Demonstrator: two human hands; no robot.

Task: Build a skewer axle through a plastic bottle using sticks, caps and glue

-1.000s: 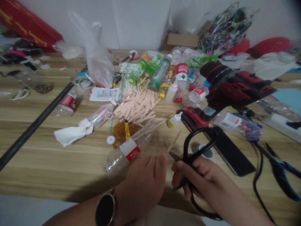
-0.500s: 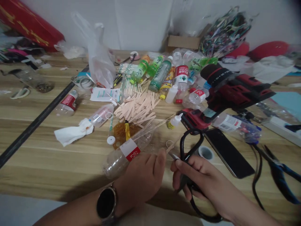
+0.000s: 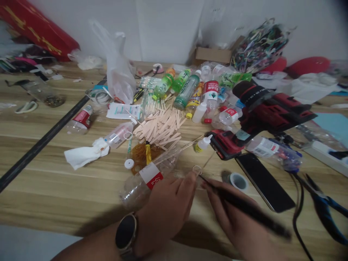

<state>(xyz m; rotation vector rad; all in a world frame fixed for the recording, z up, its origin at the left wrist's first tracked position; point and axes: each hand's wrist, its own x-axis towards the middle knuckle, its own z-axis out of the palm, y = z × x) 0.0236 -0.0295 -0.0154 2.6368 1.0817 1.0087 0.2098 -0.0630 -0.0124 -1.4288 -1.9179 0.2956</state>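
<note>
My left hand (image 3: 174, 199), wearing a dark round watch, is closed with its fingertips pinched on a thin wooden stick (image 3: 208, 160) that points away to the upper right. Black-handled scissors (image 3: 244, 206) are in my right hand (image 3: 231, 217), turned edge-on and blurred by motion. Their tip lies close to my left fingertips, by the near end of the stick; whether it touches I cannot tell. Beside my left hand a clear plastic bottle (image 3: 134, 190) with a red and white label lies on its side. A small white ring (image 3: 197, 169) shows just beyond my fingertips.
A red and black cordless drill (image 3: 266, 112) stands at the right, near a phone (image 3: 265, 181), a tape roll (image 3: 238, 181) and pliers (image 3: 323, 203). Flat wooden sticks (image 3: 163, 125) are heaped mid-table, with rubber bands (image 3: 138, 156), a glue bottle (image 3: 202, 144) and several drink bottles (image 3: 187, 92) around.
My right hand has turned the scissors from showing both handle loops to edge-on, their tip staying by my left fingertips. My left hand has shifted slightly right, still pinching the stick.
</note>
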